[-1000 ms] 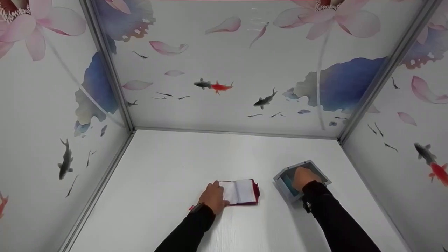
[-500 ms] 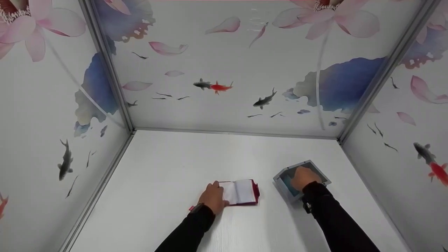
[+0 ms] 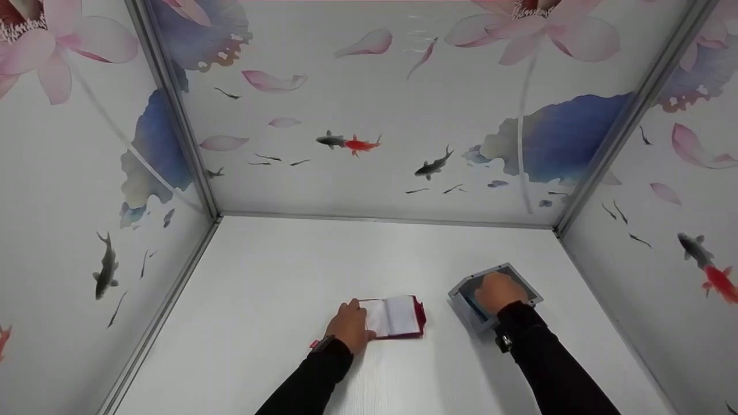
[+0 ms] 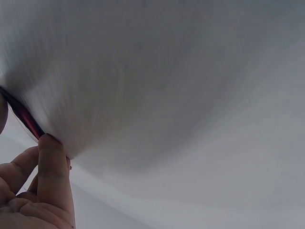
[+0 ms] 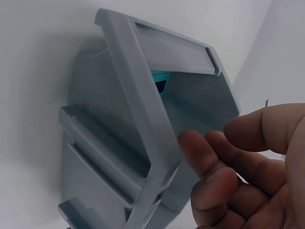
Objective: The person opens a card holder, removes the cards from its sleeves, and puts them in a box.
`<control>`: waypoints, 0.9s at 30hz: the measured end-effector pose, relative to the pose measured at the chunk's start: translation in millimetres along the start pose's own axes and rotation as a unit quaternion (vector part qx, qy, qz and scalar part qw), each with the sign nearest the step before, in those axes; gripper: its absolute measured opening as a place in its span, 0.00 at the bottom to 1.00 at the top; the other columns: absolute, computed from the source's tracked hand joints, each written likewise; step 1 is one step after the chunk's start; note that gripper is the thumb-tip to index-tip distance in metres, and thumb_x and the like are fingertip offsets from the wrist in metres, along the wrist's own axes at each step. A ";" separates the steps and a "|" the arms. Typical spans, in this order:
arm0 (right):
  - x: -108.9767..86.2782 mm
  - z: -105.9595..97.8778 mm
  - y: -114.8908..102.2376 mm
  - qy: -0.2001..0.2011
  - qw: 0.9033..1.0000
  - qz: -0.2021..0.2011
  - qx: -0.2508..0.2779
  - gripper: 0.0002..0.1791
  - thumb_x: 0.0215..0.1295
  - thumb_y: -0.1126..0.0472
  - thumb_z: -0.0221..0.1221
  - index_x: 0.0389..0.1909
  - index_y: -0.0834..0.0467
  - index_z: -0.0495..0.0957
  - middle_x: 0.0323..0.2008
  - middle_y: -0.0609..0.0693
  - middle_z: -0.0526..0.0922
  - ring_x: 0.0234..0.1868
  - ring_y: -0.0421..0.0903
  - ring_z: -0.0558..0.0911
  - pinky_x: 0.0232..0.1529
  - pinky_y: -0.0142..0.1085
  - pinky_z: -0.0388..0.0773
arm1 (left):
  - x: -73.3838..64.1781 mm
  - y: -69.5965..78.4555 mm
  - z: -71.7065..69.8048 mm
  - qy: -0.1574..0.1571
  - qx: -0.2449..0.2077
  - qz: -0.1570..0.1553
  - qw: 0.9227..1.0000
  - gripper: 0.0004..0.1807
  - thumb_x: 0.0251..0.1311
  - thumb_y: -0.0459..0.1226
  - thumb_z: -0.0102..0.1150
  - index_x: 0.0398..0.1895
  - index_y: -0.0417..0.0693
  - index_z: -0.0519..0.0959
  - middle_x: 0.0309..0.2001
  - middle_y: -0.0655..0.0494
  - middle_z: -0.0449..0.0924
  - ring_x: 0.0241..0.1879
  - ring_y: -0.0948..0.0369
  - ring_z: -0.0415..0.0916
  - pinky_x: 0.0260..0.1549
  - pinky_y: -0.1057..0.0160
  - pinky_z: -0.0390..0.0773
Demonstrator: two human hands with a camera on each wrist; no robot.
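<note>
A small booklet [image 3: 398, 317] lies spread on the white table, with a red cover, white pages and a red tab at its right side. My left hand [image 3: 348, 327] grips its left edge, thumb low and fingers high; the left wrist view shows the dark red edge between thumb and fingers [image 4: 52, 167]. My right hand [image 3: 500, 293] reaches into the grey plastic bin [image 5: 143, 95]. In the right wrist view its fingers are loosely bent at the bin's mouth, with nothing seen between them. Inside the bin shows part of a teal item [image 5: 162, 76].
White wall panels [image 3: 375, 190] printed with lotus flowers and fish enclose the table [image 3: 277, 276] on the left, back and right. Grey metal strips [image 3: 190, 132] run along their corners. The bin stands at the right, near the right wall.
My right hand has shifted slightly left in the bin, and less of the teal item shows in the head view. The left hand and booklet stay put; the head view has shifted slightly.
</note>
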State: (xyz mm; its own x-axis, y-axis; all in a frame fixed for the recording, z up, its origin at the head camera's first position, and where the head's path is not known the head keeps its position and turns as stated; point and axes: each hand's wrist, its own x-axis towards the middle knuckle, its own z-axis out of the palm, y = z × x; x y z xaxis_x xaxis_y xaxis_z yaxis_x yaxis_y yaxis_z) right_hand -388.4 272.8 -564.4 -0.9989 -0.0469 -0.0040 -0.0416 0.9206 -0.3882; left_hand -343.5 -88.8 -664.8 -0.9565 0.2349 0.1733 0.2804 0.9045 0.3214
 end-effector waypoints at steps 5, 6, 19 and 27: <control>-0.5 4.7 -3.5 0.011 1.000 -0.001 0.020 0.30 0.75 0.65 0.62 0.14 0.48 0.60 0.15 0.41 0.59 0.17 0.41 0.61 0.21 0.34 0.59 | 0.3 -0.4 1.7 0.000 -0.001 0.000 1.000 0.25 0.64 0.47 0.85 0.51 0.36 0.89 0.51 0.47 0.81 0.48 0.49 0.79 0.48 0.52 0.87; -1.1 5.8 -4.6 0.015 1.000 -0.002 0.023 0.28 0.73 0.66 0.63 0.14 0.49 0.64 0.15 0.41 0.63 0.18 0.40 0.63 0.21 0.34 0.61 | 0.2 -0.8 2.0 0.000 -0.004 -0.001 1.000 0.25 0.64 0.47 0.85 0.51 0.36 0.89 0.51 0.47 0.81 0.48 0.49 0.79 0.47 0.52 0.87; -1.3 23.7 -3.9 0.041 0.997 -0.031 0.064 0.04 0.68 0.67 0.68 0.33 0.60 0.90 0.31 0.52 0.91 0.28 0.47 0.85 0.31 0.42 0.82 | 0.4 -7.8 -2.7 -0.011 -0.002 0.002 1.000 0.25 0.65 0.46 0.84 0.52 0.34 0.89 0.52 0.45 0.82 0.51 0.48 0.81 0.50 0.52 0.87; -10.2 24.4 -26.0 0.033 0.998 -0.002 0.061 0.07 0.69 0.67 0.68 0.30 0.57 0.86 0.28 0.48 0.87 0.27 0.46 0.81 0.29 0.39 0.75 | 2.5 -14.3 -12.3 -0.035 -0.076 -0.011 0.996 0.34 0.68 0.42 0.81 0.69 0.29 0.82 0.61 0.35 0.83 0.63 0.40 0.83 0.65 0.44 0.85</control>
State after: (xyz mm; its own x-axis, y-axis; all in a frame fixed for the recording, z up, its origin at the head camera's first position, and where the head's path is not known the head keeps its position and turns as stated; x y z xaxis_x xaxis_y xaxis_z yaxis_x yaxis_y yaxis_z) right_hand -376.6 239.9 -576.7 -0.9982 -0.0212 0.0566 -0.0466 0.8665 -0.4970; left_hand -348.9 -105.5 -657.5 -0.9646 0.2443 0.0998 0.2623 0.8466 0.4632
